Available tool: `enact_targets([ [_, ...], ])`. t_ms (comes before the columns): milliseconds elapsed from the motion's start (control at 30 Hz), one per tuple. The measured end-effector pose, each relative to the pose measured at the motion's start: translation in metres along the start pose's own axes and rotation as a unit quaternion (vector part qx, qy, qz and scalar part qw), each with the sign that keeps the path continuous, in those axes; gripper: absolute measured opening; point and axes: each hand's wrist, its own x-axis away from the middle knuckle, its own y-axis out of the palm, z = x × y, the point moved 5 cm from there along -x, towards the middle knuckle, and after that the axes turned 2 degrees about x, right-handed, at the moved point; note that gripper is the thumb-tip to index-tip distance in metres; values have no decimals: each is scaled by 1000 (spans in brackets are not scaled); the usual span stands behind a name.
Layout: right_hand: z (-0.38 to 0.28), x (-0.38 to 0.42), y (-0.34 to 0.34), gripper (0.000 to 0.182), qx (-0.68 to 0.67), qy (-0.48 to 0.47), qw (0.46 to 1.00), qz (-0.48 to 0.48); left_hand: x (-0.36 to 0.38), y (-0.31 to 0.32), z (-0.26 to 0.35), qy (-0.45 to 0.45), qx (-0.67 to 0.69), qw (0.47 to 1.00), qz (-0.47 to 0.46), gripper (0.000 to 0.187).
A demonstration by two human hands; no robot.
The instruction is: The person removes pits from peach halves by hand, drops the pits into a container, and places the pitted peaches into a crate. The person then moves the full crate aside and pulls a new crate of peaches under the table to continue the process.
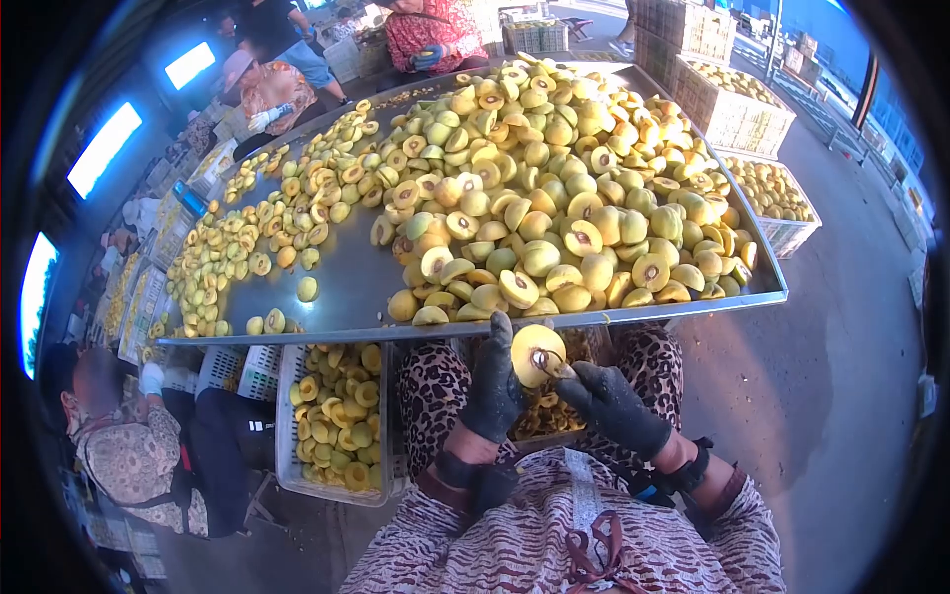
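My left hand (495, 388), in a dark glove, holds a halved yellow fruit (534, 351) with its cut face and dark pit toward me. My right hand (614, 404), also in a dark glove, grips a small pitting tool (557, 370) whose tip is pressed at the pit. Both hands are just below the near edge of a large metal table (346, 287) piled with halved yellow fruit (554, 168). A basket (549, 411) with fruit pieces sits between my knees, under the hands.
A white crate (336, 421) of pitted halves stands at the lower left. A seated person (139, 445) works at the left, and other people (435, 35) sit at the far side. Full fruit crates (742, 109) stand at the right on concrete floor.
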Motion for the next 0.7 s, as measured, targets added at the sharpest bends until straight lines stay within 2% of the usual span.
enact_targets([
  [167, -6, -6, 4, 22, 51, -34, 998, 9, 1, -13, -1, 4, -57, 997, 46, 58],
  [233, -3, -10, 8, 24, 61, -68, 996, -10, 1, -16, 2, 40, -190, 980, 35, 54],
  [267, -4, -11, 8, 24, 63, -69, 996, -14, 1, -16, 2, 43, -188, 981, 37, 54],
  [333, -3, -11, 12, 23, 68, -32, 996, -51, 6, -15, 1, 17, -100, 984, 144, 54],
  [367, -6, -11, 11, 23, 69, -32, 996, -53, 7, -23, -1, 17, -98, 984, 146, 54],
  [433, -9, -11, 12, 26, 52, -7, 995, -84, 6, -38, -6, 60, -230, 967, 90, 50],
  [467, -5, -10, 13, 26, 53, -5, 995, -85, 6, -41, -13, 59, -228, 968, 91, 50],
  [533, 4, -6, 17, 28, 156, -47, 983, -87, 10, -37, -8, 165, -370, 905, 127, 51],
  [567, 6, -5, 15, 28, 157, -46, 983, -87, 11, -36, -9, 164, -369, 906, 126, 51],
  [633, 10, -2, 16, 28, 101, -25, 985, -134, 14, -30, -14, 30, -251, 959, 130, 54],
  [667, 13, 0, 14, 28, 101, -24, 985, -137, 16, -25, -9, 29, -249, 959, 132, 54],
  [700, 22, 1, 17, 28, 27, 23, 984, -175, 14, -19, -6, 3, -279, 954, 111, 53],
])
